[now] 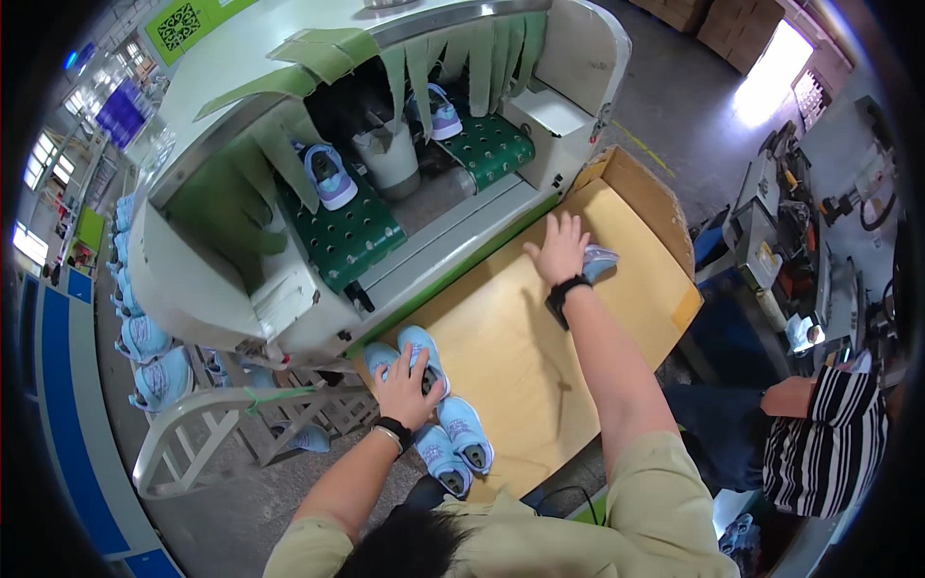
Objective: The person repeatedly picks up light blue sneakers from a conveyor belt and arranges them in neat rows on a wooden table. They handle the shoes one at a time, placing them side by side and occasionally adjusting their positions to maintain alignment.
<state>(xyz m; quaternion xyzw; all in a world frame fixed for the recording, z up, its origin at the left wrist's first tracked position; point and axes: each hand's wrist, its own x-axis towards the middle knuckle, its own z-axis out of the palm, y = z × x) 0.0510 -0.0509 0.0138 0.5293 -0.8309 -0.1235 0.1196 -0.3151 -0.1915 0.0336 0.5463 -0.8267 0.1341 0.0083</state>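
Two light-blue sneakers [453, 443] lie side by side at the near edge of a plywood table [520, 356], under and just behind the left hand [407, 385].

Left fingers lie spread over the pair's toe ends, pressing down rather than clamped, it seems. Farther out, the right hand [559, 249] rests flat with fingers apart on a third sneaker [597, 260], whose end pokes out on the right of the palm. Behind the table, a white conveyor machine [568, 58] with green flap curtains carries two lilac shoes [330, 177] on a perforated green belt [347, 236]. Another person in a striped shirt [833, 438] sits at right.
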